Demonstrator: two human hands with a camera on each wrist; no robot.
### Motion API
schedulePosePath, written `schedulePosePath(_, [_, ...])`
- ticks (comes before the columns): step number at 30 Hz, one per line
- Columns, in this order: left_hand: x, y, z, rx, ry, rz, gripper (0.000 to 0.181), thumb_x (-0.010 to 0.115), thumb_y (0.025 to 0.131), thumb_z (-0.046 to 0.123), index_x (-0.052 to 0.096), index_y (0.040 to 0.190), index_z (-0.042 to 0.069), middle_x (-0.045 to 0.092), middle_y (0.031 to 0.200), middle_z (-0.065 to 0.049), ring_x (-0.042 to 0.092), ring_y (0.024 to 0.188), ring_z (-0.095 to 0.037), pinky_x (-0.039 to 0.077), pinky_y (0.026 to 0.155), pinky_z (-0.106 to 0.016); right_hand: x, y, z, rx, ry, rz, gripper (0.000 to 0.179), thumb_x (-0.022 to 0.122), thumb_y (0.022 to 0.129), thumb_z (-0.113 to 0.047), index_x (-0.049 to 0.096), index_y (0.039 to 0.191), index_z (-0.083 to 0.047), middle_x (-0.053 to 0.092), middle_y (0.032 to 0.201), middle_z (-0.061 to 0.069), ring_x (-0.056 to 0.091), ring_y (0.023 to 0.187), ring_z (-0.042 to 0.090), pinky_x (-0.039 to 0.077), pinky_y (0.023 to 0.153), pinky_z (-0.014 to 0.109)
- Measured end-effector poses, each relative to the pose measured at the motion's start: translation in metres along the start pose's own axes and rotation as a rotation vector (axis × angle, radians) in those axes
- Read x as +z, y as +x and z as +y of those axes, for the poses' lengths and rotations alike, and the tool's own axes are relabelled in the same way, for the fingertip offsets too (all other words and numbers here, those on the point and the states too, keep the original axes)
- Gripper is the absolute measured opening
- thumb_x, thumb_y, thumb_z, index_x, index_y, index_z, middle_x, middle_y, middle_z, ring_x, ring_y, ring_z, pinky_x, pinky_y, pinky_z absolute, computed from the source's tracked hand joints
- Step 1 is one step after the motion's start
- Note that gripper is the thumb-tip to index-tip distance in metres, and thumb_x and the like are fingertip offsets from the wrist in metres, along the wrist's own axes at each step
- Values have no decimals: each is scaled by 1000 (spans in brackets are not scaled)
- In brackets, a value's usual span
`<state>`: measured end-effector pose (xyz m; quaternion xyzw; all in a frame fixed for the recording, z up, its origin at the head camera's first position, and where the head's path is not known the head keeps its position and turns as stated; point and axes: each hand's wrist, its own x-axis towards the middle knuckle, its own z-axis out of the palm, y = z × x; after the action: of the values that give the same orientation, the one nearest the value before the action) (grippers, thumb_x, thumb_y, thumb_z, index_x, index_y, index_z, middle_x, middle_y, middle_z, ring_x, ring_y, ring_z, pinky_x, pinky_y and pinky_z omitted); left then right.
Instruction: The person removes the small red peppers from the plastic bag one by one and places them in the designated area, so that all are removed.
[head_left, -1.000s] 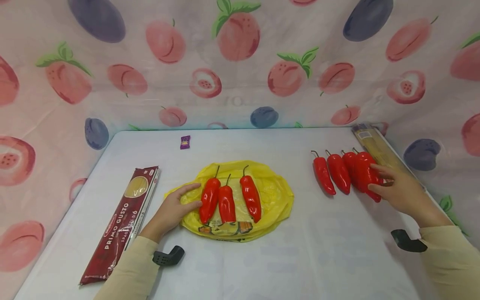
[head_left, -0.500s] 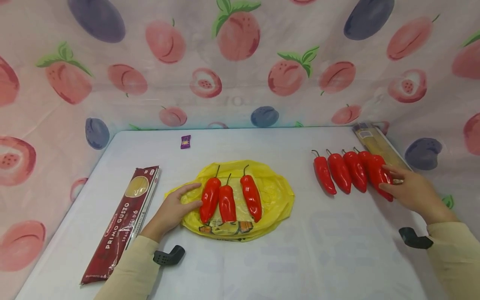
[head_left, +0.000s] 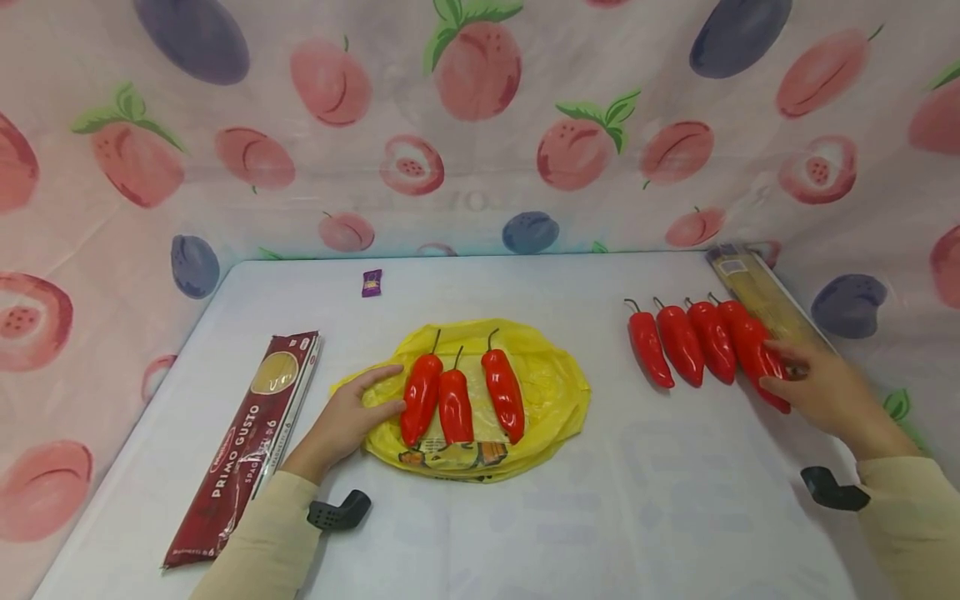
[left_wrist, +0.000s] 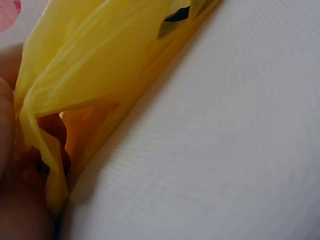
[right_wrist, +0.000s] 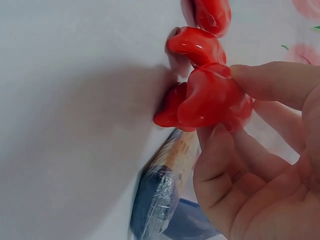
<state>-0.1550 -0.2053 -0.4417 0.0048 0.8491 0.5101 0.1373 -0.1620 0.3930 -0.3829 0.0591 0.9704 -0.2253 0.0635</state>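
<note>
My left hand (head_left: 341, 423) grips the left edge of a yellow plastic bag (head_left: 558, 392) that lies flat on the table. In the left wrist view, the yellow film (left_wrist: 90, 65) bunches between the thumb and the fingers. Three red peppers with long stems lie on the bag, the nearest being a pepper (head_left: 422, 398) right by the left fingertips. At the right, my right hand (head_left: 828, 396) pinches a red pepper (right_wrist: 212, 95) between thumb and fingers. It overlaps another pepper (right_wrist: 172, 107) at the end of a slanted row of several red peppers (head_left: 678, 343).
A dark red spaghetti pack (head_left: 243, 446) lies along the left side, close to my left forearm. Another pasta pack (head_left: 761, 292) stretches behind the right hand at the table's right edge. A small purple wrapped sweet (head_left: 372, 283) lies near the back. Fruit-patterned cloth (head_left: 465, 200) hangs behind.
My right hand has shifted right with the pepper, then lowered slightly, uncovering the row's peppers to its left. The left hand and the bag have stayed in place.
</note>
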Motion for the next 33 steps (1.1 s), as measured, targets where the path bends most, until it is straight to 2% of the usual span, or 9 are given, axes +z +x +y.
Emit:
schedulePosePath(5, [0,0,0,-5,2,1,60,72,91,41,52,146,28,36,156,-10,45,129,-30,53,93,-36,5,-4,1,-18,7,11,71,71,91,-22,37,144,12,42,129,43,43,112,61,58,71,55])
schedulePosePath(12, [0,0,0,-13,2,3,60,72,91,40,52,146,28,35,156,-9,44,130,-30,53,95,-38,11,-6,2,8,12,-46,75,72,91,-25,36,144,13,44,125,42,45,109,59,60,70,49])
schedulePosePath(19, [1,0,0,-12,-4,4,60,72,91,39,52,146,28,35,156,-10,45,130,-31,53,94,-37,17,-7,3,27,8,-64,74,73,90,-23,37,143,13,45,123,42,47,107,59,60,69,49])
schedulePosePath(33, [1,0,0,0,-11,4,59,72,92,37,52,146,27,35,156,-10,47,128,-30,54,91,-34,15,-6,2,46,27,-113,80,74,90,-27,32,146,13,42,126,43,50,108,58,60,70,49])
